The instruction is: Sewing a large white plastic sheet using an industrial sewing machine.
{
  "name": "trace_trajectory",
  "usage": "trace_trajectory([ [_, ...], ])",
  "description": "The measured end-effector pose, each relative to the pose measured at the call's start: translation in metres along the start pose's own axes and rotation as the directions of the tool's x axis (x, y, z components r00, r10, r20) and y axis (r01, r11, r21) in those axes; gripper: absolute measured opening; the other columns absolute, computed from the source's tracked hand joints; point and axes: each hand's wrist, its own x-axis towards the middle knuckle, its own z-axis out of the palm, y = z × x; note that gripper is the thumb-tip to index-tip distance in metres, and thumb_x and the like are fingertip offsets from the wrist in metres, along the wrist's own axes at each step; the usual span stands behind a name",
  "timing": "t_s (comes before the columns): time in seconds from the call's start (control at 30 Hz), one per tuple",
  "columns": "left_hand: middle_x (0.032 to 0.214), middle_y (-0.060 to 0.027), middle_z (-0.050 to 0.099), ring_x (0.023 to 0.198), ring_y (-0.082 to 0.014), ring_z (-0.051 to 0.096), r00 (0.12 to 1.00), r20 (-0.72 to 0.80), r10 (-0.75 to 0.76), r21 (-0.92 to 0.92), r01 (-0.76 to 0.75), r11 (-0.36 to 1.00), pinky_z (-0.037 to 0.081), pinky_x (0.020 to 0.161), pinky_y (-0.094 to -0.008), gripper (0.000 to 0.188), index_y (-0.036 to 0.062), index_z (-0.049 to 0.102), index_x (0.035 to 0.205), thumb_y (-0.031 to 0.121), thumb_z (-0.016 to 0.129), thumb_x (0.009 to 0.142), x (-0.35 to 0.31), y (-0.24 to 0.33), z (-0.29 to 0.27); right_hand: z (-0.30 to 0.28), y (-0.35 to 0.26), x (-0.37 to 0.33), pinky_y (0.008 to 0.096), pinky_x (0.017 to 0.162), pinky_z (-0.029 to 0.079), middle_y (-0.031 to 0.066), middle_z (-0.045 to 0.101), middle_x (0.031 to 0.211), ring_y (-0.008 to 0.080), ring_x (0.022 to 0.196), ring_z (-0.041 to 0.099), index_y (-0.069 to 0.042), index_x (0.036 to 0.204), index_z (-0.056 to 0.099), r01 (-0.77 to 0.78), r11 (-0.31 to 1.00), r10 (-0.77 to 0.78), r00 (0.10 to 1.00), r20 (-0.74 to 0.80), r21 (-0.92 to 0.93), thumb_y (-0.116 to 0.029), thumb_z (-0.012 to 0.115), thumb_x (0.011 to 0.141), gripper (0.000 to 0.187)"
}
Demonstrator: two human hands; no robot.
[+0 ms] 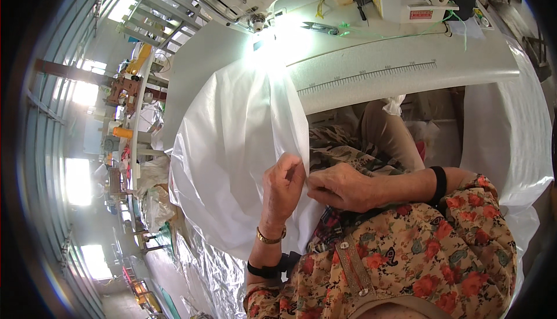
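Observation:
A large piece of white fabric (232, 139) runs from the bright needle area of a white sewing machine (348, 5) down over the table edge towards my lap. My left hand (284, 185) is closed on the edge of this fabric, fingers curled in. Right beside it, my right hand (342, 186) is closed too, its fingertips pinching the same edge. The two hands nearly touch. Glare from the machine's lamp hides the needle and presser foot.
Thread snips (320, 27) lie on the machine bed, near a loose green thread. A ruler scale (371, 75) runs along the table's front edge. More white material (510, 127) hangs at the right. Shiny plastic sheeting (214, 272) spreads at lower left.

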Motion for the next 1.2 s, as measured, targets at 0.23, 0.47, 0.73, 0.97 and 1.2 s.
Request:
trace_trajectory([
  [0.23,0.066,0.0001,0.051,0.06,-0.0054,0.043,0.983,-0.05,-0.175,-0.146,0.166,0.975,0.038,0.054,-0.0235,0.005,0.0006,0.056,0.088,0.001,0.056,0.093,-0.005,-0.009,0.002,0.018,0.015,0.007,0.0415,0.058,0.047,0.0138,0.056,0.072,0.0343,0.068,0.061,-0.004,0.083,0.05,0.133,0.99,-0.133,0.991,-0.009,-0.049,-0.014,0.064,0.086,0.017],
  [0.47,0.068,0.0083,0.05,0.06,-0.0015,0.041,0.955,-0.143,-0.26,-0.257,0.218,0.942,0.036,0.051,-0.0206,0.008,-0.0002,0.061,0.085,0.003,0.062,0.091,-0.008,-0.011,-0.004,0.011,0.037,0.018,0.0394,0.062,0.049,0.0124,0.06,0.081,0.0321,0.071,0.062,-0.002,0.09,0.051,0.231,0.97,-0.235,0.971,-0.037,-0.081,-0.017,0.066,0.086,0.021],
  [0.73,0.061,-0.0076,0.053,0.052,-0.0164,0.048,0.965,-0.023,0.261,0.631,-0.189,0.752,0.039,0.051,-0.0316,0.004,0.0001,0.062,0.081,0.001,0.066,0.081,0.037,0.054,-0.089,0.052,0.051,0.136,0.0413,0.084,0.048,0.0187,0.063,0.102,0.0317,0.097,0.061,0.0,0.104,0.059,-0.232,0.969,0.221,0.967,0.126,0.086,-0.006,0.056,0.082,0.023],
  [0.97,0.071,-0.016,0.055,0.068,-0.034,0.058,0.838,0.52,0.169,0.642,-0.513,0.57,0.045,0.059,-0.0454,0.004,0.0032,0.05,0.074,0.001,0.051,0.077,0.045,0.063,-0.09,0.141,0.087,0.164,0.0407,0.091,0.046,0.0158,0.06,0.117,0.0301,0.113,0.055,0.0,0.105,0.06,0.471,0.8,-0.479,0.875,-0.077,0.371,-0.024,0.059,0.091,0.028],
  [1.2,0.064,-0.0142,0.055,0.057,-0.0278,0.058,0.939,0.299,0.171,0.55,-0.316,0.773,0.045,0.055,-0.0391,0.01,-0.0005,0.055,0.079,0.004,0.06,0.086,0.01,0.004,-0.074,-0.03,0.009,0.116,0.0418,0.072,0.054,0.013,0.062,0.107,0.0301,0.088,0.067,-0.002,0.113,0.056,0.336,0.717,0.34,0.596,0.727,-0.611,-0.018,0.063,0.084,0.034],
])
